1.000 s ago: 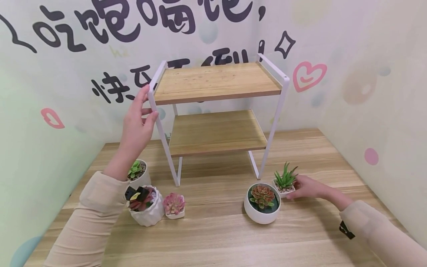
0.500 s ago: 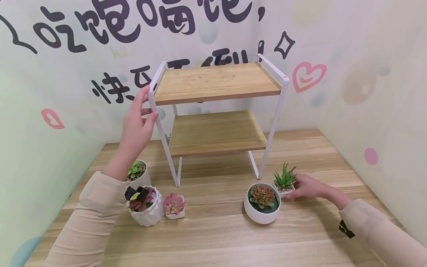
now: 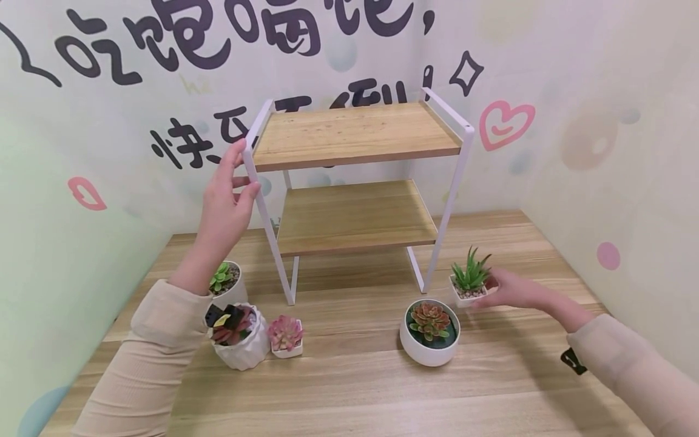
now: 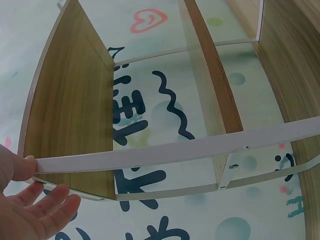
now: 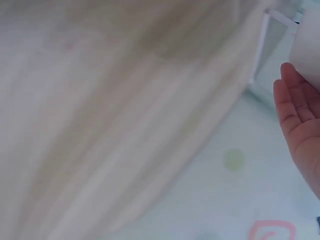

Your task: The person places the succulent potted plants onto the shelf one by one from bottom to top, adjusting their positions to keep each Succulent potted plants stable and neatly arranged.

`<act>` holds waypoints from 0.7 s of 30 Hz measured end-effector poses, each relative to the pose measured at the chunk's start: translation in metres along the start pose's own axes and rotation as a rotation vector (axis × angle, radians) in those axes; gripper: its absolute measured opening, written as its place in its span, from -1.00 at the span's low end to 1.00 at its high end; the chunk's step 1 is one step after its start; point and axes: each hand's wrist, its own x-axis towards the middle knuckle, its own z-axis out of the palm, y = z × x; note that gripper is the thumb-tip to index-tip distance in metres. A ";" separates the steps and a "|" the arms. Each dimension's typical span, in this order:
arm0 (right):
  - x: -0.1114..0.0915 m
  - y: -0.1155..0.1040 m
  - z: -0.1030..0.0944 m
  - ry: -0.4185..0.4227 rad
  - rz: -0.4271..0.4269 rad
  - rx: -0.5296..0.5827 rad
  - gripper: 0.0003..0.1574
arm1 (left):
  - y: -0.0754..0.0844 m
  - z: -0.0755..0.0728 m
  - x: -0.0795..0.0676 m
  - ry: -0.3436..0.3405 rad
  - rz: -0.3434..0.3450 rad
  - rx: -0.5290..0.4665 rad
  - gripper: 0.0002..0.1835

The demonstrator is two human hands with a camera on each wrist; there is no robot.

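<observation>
My right hand (image 3: 510,289) grips a small square white pot holding a spiky green succulent (image 3: 471,274), just above the table to the right of the shelf. In the right wrist view the fingers (image 5: 292,107) lie against the white pot (image 5: 307,52), most of which is cut off by the frame. At the upper left corner of a two-tier shelf with wooden boards and a white frame (image 3: 357,130), my left hand (image 3: 226,197) holds the front post. The left wrist view has the thumb (image 4: 22,167) on the white post (image 4: 150,152), the other fingers at its far side.
A round white bowl with a reddish succulent (image 3: 429,355) stands in front of the shelf's right leg. At left are a pink succulent (image 3: 285,334), a ridged white pot (image 3: 240,355) and a green potted succulent (image 3: 221,279). Walls (image 3: 617,152) border the wooden table (image 3: 349,394).
My right hand has lifted the spiky succulent off the table, moving it slightly up and away from me. The left hand keeps its place on the shelf post.
</observation>
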 end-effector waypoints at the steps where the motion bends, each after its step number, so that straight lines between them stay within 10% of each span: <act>1: 0.000 -0.005 -0.004 -0.003 -0.013 0.009 -0.41 | 0.000 0.000 0.000 0.000 0.000 0.001 -0.36; 21: 0.020 -0.090 -0.034 -0.032 -0.132 0.069 -0.23 | 0.001 0.000 0.000 -0.003 -0.013 0.005 -0.36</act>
